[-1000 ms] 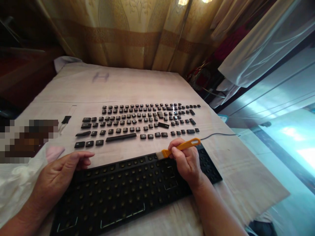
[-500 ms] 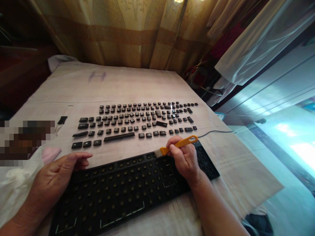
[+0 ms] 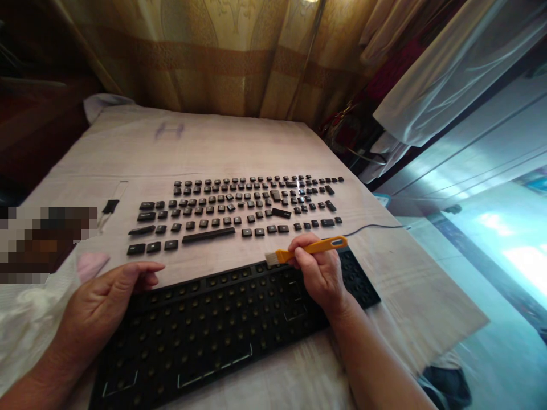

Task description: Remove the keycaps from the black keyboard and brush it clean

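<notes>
A black keyboard base point(image 3: 205, 330) with all its keycaps off lies across the near part of the cloth-covered table point(image 3: 222, 148). My right hand point(image 3: 320, 276) is closed round the orange handle of a small brush point(image 3: 305, 250), whose pale bristles hover at the keyboard's far edge. My left hand point(image 3: 106, 299) rests on the keyboard's left end, fingers curled over its far corner and holding it steady. Beyond the keyboard, several black keycaps point(image 3: 239, 208) lie in neat rows on the cloth, among them a long space bar point(image 3: 208, 235).
The keyboard's cable point(image 3: 376, 226) runs off to the right past the table edge. A small black clip-like piece point(image 3: 110, 206) lies at the left, near a pink cloth point(image 3: 92, 263) and white fabric. Curtains hang behind the table.
The brush has shifted slightly left and lifted off the keyboard's far edge, its handle levelling out. My left hand has stayed on the keyboard's left end.
</notes>
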`<control>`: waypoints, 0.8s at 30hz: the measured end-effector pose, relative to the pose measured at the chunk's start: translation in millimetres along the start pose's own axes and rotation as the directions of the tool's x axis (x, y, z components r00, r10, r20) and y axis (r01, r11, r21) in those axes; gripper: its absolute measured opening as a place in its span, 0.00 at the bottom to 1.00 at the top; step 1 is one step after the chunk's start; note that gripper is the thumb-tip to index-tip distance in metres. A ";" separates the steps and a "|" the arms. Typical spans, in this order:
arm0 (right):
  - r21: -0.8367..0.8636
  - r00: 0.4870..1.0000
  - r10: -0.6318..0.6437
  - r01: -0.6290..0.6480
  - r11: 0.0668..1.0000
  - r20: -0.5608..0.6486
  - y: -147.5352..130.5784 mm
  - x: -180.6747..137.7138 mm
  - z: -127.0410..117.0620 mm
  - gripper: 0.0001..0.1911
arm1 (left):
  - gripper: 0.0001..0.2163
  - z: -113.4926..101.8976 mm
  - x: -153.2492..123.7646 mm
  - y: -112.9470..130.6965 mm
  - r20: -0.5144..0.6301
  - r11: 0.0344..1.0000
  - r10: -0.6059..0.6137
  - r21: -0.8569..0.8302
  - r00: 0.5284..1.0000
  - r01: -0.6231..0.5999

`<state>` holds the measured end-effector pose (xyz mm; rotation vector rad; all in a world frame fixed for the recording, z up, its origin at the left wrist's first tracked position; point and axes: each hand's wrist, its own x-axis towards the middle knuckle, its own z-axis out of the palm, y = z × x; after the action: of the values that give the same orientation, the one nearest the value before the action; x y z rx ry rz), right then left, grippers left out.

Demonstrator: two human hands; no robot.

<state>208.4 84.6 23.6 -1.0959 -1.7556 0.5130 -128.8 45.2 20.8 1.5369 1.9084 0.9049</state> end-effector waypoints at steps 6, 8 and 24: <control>-0.088 0.995 -0.068 0.074 0.993 0.069 -3.4 3.6 -2.2 0.10 | 0.25 -0.4 0.7 2.8 -0.001 1.000 0.018 0.001 1.000 -0.018; -0.085 0.995 -0.060 0.067 0.994 0.086 -1.5 2.8 0.7 0.09 | 0.24 0.1 0.5 1.7 -0.003 1.000 0.027 -0.004 1.000 -0.027; -0.073 0.997 -0.006 0.012 0.997 0.072 -0.8 3.7 0.1 0.09 | 0.23 2.1 1.5 -3.2 -0.021 0.998 0.065 0.010 0.998 -0.065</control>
<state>207.5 87.3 26.0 -1.1325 -1.8538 0.4909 -129.6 46.6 17.0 1.6097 1.8896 0.9453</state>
